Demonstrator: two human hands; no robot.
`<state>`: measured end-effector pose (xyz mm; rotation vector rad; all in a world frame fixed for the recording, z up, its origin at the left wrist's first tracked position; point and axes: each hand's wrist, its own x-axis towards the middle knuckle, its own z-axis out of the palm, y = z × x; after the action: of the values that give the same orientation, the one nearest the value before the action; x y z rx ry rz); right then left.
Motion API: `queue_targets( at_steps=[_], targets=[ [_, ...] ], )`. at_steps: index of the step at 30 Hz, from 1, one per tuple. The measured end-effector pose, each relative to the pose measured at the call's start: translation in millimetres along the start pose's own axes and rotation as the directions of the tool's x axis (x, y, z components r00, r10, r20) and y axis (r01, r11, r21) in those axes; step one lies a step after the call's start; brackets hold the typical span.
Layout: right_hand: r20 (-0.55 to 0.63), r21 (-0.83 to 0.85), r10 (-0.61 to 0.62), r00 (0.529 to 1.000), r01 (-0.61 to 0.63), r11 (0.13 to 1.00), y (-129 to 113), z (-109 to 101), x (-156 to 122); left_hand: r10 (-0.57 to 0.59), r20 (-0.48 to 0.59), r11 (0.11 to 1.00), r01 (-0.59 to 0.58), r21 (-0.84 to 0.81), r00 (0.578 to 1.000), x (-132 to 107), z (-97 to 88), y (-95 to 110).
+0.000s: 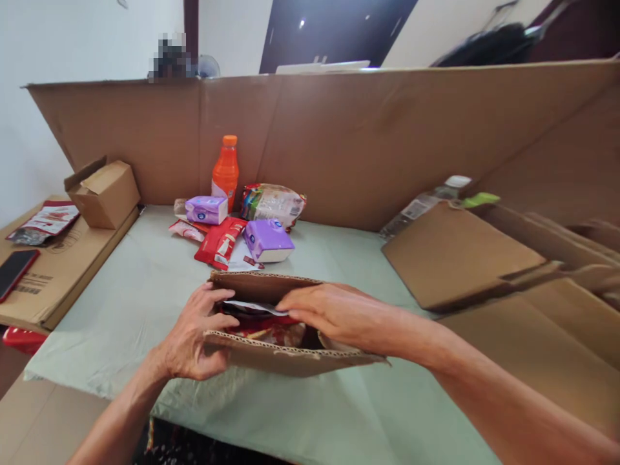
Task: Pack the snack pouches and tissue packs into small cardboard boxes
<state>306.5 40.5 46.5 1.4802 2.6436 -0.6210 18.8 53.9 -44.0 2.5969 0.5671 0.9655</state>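
An open cardboard box [271, 358] lies on the pale green table cover [135, 290] right in front of me. My left hand [194, 339] grips the box's left end, thumb on the near flap and fingers over the rim. My right hand [334, 313] reaches flat into the opening, fingers stretched over a silver-edged packet [252, 306] and red snack packets [268, 330] inside. Whether it pinches anything is hidden.
Behind the box lie two purple tissue packs [268, 240], red packets [219, 243], a clear snack bag [274, 203] and an orange bottle [225, 169]. A tall cardboard wall [387, 142] rings the table. Flattened cartons [460, 255], a small box [104, 194] and a phone [14, 271] flank it.
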Motion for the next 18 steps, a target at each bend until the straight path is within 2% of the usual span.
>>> queue_targets(
  at_steps=[3,6,11,14,18],
  targets=[
    [-0.047,-0.033,0.060,0.997,-0.062,0.998,3,5,8,0.006,-0.004,1.000,-0.007,-0.004,1.000,2,-0.6,0],
    [-0.008,-0.084,0.100,0.995,-0.100,0.991,9,13,18,0.027,0.006,1.000,-0.027,0.000,1.000,3,-1.0,0],
    [-0.015,0.021,0.004,1.000,-0.003,1.000,17,22,21,0.033,0.014,0.999,-0.034,0.018,0.999,5,-3.1,1],
    [-0.149,0.093,-0.003,0.989,0.017,0.996,17,17,8,0.030,0.014,1.000,-0.030,0.006,0.999,8,-5.6,2],
    [-0.385,0.261,0.066,0.921,0.040,0.965,18,5,-24,0.006,0.031,1.000,-0.006,-0.012,0.999,10,-8.5,2]
  ],
)
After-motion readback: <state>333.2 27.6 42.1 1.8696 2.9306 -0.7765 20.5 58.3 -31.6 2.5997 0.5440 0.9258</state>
